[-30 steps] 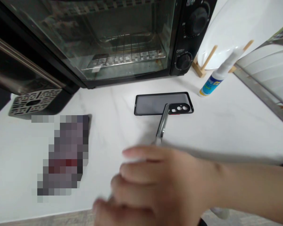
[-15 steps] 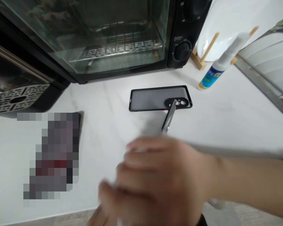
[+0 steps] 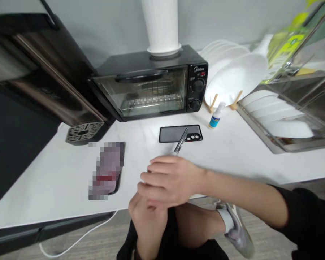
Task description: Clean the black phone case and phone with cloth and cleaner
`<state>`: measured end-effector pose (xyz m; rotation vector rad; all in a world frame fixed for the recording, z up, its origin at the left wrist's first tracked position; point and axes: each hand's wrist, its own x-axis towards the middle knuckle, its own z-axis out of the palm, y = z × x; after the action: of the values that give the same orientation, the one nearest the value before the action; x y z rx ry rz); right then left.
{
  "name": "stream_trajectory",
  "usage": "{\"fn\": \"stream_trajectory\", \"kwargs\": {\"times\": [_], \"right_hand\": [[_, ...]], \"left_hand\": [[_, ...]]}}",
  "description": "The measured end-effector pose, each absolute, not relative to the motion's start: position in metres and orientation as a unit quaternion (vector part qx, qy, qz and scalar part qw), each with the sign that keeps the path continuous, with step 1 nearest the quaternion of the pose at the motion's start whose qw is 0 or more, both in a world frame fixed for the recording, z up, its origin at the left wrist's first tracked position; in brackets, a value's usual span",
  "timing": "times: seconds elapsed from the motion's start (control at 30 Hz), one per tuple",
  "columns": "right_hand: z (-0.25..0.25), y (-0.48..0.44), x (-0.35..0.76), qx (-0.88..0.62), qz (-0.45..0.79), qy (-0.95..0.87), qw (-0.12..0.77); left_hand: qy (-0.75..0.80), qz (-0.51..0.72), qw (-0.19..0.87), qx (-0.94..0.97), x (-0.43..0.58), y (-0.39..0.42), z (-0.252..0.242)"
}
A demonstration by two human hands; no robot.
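My right hand [image 3: 173,178] lies over my left hand [image 3: 148,216], its fingers curled round. My left hand is closed underneath, its fingers mostly covered. Out of the top of the hands points a slim silver metal tool [image 3: 181,141] that looks like scissors blades. What my right fingers press on is hidden. Behind the tool's tip, a black-edged translucent phone case [image 3: 171,134] lies flat on the white counter [image 3: 141,159]. To the left lies a phone-shaped object [image 3: 108,166], partly blurred out by pixel blocks.
Behind the case stands a black toaster oven [image 3: 151,97] with a white pot [image 3: 164,29] on top. A small spray bottle [image 3: 214,119] stands by white plates [image 3: 235,79] in a wooden rack. At right is a metal sink [image 3: 276,146]; a dark machine [image 3: 51,79] occupies the left.
My view has tilted up and drawn back, so the whole oven, the plates and the sink show. My hands remain together, and the silver tool still points out between them.
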<state>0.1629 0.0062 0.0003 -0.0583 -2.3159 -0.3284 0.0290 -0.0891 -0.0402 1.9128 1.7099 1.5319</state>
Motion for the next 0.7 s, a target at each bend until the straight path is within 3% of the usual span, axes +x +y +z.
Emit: {"fn": "stream_trajectory", "kwargs": {"times": [0.1,0.23,0.4,0.53,0.7], "right_hand": [[0.022,0.017,0.173,-0.114,-0.075,-0.875,0.465],[0.048,0.008,0.169,-0.19,0.087,-0.78,0.59],[0.064,0.01,0.159,-0.287,0.258,-0.606,0.696],[0.059,0.03,0.16,-0.301,0.24,-0.577,0.72],[0.045,0.052,0.158,-0.369,0.227,-0.604,0.669]], "left_hand": [[0.555,0.558,0.064,0.614,0.038,-0.08,-0.014],[0.496,0.653,0.066,0.569,0.054,-0.059,0.017],[0.425,0.696,0.133,0.564,0.074,-0.02,0.035],[0.404,0.706,0.185,0.552,0.085,0.004,0.031],[0.437,0.718,0.156,0.519,0.089,0.012,0.017]]}}
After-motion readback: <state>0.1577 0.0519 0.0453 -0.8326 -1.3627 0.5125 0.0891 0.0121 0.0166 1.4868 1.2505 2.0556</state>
